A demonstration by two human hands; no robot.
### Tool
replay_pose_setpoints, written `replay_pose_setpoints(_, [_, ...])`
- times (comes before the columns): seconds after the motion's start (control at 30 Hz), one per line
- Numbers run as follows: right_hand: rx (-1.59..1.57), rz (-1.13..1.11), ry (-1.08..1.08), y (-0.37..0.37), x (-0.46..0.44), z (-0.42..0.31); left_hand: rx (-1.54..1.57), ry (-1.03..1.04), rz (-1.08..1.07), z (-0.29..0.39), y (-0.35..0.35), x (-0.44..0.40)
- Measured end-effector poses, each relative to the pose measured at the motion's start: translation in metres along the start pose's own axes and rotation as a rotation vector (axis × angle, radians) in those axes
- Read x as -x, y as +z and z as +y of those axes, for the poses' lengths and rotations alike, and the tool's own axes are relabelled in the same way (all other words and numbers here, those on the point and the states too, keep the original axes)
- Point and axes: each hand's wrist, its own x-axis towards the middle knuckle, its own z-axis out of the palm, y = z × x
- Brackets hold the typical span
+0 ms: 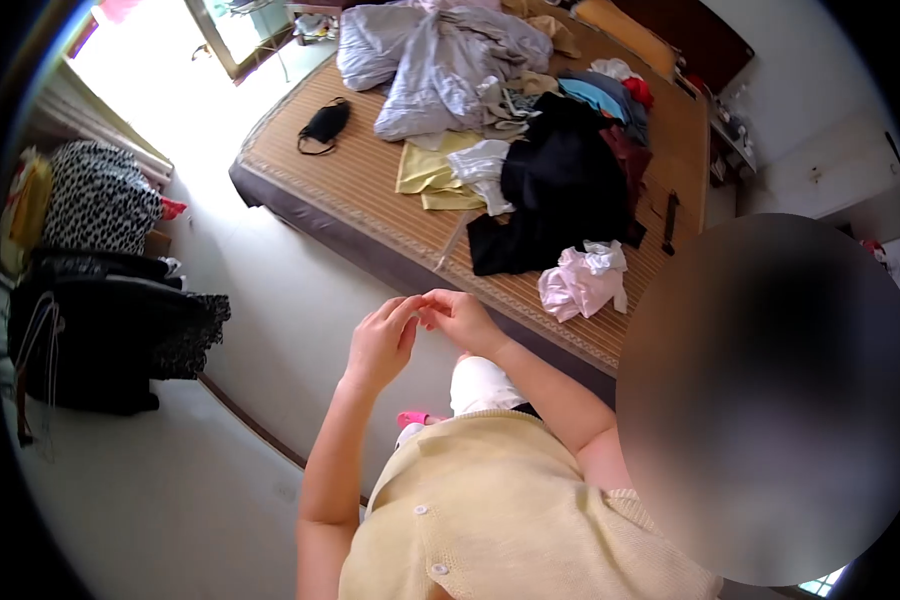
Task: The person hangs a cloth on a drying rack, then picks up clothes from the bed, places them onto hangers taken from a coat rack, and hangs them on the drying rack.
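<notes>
fingertips [413, 303] of the left hand [378, 345] and of the right hand [462, 320] are held together, or nearly so, in front of the body. the fingers of both hands are loosely bent; whether anything small is pinched between them cannot be told. just beyond the right hand, the dark side of a bed [370, 253] is seen, topped by a brown striped mat [340, 190]. nearest to the right hand, ahead and to its right, a pink garment [573, 285] is laid crumpled on the mat, and a white cloth [605, 258] is bunched against it. farther ahead of that hand, a black garment [570, 170] is spread, bordered by a yellow garment [425, 175]. beyond these, a grey quilt [450, 70] is heaped. a black face mask [325, 122] is set on the mat, well ahead of the left hand. to the left of that hand, black clothing [100, 330] is seen. any lettering on the garments is too small to be read.
</notes>
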Motion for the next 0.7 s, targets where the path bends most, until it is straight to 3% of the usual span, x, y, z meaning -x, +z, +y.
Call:
replay_pose_setpoints(0.13, [0.06,0.069,0.033,-0.082,-0.032,0.035,-0.006,-0.013,-0.145,0.012,0.054,-0.067])
replay_pose_setpoints(0.27, [0.184,0.412,0.072,-0.208,-0.069,0.075,-0.046,-0.017,-0.287,0.022,0.111,-0.152])
replay_pose_setpoints(0.4, [0.633,0.877,0.017,-0.344,-0.101,0.132,-0.053,0.048,-0.274,0.027,0.144,-0.205])
replay_pose_setpoints(0.43, [0.652,0.945,0.132,-0.375,-0.108,0.141,-0.055,0.032,-0.265,0.024,0.148,-0.209])
replay_pose_setpoints(0.53, [0.228,1.188,0.31,-0.435,-0.13,0.172,-0.075,-0.13,-0.318,0.011,0.148,-0.206])
replay_pose_setpoints(0.6, [-0.031,1.059,0.458,-0.433,-0.129,0.143,-0.085,-0.235,-0.377,0.001,0.145,-0.193])
replay_pose_setpoints(0.67, [0.663,0.95,0.487,-0.444,-0.131,0.181,-0.086,-0.302,-0.413,-0.012,0.148,-0.18])
replay_pose_setpoints(0.7, [0.792,0.993,0.333,-0.423,-0.13,0.158,-0.077,-0.324,-0.421,-0.015,0.15,-0.179])
